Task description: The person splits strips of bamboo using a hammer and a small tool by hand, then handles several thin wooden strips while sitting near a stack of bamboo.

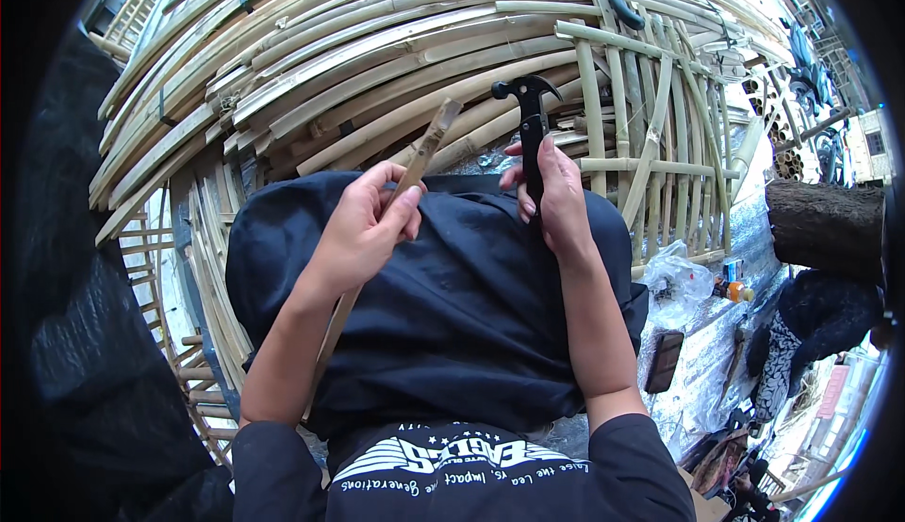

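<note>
My left hand (363, 225) grips a flat bamboo strip (426, 140) that slants up to the right from my lap. My right hand (556, 197) holds a black claw hammer (528, 98) by its handle, head up, just right of the strip's top end. Both hands hover over my dark trousers (452, 305). Beyond them lies a curved framework of split bamboo slats (377, 60).
A bamboo lattice panel (650, 136) stands at the right, a thick log (825, 225) beyond it. A crumpled plastic bag (679, 272), small bottles (733, 286) and a dark flat object (665, 360) lie on the ground right. More bamboo frames (189, 268) lie at left.
</note>
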`<state>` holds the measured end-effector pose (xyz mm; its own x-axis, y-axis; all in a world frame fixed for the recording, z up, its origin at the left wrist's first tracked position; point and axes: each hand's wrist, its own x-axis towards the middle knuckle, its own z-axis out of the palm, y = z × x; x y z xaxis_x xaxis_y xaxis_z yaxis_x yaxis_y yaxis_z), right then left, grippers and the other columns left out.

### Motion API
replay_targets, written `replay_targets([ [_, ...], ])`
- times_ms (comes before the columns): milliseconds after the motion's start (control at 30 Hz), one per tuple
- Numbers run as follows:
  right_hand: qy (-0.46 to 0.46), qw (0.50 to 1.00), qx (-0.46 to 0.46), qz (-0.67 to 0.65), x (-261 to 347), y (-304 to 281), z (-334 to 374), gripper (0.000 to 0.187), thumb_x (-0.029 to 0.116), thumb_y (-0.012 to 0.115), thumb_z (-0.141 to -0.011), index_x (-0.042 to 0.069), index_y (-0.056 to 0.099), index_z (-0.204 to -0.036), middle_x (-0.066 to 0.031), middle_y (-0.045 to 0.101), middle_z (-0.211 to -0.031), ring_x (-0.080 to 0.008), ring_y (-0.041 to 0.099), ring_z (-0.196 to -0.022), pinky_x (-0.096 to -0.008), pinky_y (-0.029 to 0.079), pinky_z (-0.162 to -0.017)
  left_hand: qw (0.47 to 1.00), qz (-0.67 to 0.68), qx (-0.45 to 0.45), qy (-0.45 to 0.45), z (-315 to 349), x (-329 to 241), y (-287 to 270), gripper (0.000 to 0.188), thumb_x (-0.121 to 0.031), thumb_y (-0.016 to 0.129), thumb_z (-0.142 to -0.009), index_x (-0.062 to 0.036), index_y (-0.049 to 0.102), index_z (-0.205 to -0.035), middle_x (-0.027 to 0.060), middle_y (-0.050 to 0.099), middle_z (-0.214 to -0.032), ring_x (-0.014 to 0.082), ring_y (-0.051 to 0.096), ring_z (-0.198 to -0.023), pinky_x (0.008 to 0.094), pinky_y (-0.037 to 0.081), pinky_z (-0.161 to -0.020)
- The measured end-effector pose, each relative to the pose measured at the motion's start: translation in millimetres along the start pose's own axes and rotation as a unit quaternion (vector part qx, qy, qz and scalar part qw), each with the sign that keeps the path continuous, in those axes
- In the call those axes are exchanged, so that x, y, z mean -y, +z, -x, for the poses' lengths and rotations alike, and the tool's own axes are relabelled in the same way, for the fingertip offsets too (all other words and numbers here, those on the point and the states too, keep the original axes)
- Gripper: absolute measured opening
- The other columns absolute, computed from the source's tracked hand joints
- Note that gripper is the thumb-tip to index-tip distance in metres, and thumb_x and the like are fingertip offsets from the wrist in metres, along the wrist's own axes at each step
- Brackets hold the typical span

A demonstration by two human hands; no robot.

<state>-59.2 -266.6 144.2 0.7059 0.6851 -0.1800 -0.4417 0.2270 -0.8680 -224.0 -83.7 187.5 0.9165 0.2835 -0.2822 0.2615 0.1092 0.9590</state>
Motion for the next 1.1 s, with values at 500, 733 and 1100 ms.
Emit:
replay_targets([
  [500,0.151,0.958,0.163,0.18,35,59,45,0.021,0.025,0.056,-0.103,0.005,0.051,-0.098,0.0038,0.048,-0.069,-0.0026,0.041,-0.049,-0.0207,0.032,-0.041,0.961,-0.168,-0.106,0.194,35,-25,-8,0.04,-0.001,0.056,-0.096,0.005,0.054,-0.136,0.0037,0.061,-0.076,0.0081,0.056,-0.071,0.0239,0.048,-0.068],
  [733,0.165,0.956,0.155,0.188,57,72,77,0.022,0.025,0.056,-0.103,0.004,0.053,-0.107,0.003,0.049,-0.072,-0.0026,0.041,-0.049,-0.0197,0.032,-0.041,0.949,-0.189,-0.074,0.241,57,-34,-8,0.043,0.001,0.059,-0.094,0.0046,0.054,-0.136,0.0071,0.061,-0.073,0.0096,0.058,-0.068,0.0243,0.05,-0.066],
  [1100,0.15,0.953,0.151,0.215,75,85,127,0.023,0.025,0.056,-0.103,0.003,0.053,-0.108,0.0024,0.05,-0.072,-0.003,0.042,-0.049,-0.0198,0.033,-0.042,0.897,-0.269,-0.06,0.345,95,-46,-3,0.045,0.005,0.06,-0.09,0.0019,0.056,-0.135,0.0179,0.069,-0.088,0.0167,0.063,-0.068,0.0285,0.051,-0.065],
])
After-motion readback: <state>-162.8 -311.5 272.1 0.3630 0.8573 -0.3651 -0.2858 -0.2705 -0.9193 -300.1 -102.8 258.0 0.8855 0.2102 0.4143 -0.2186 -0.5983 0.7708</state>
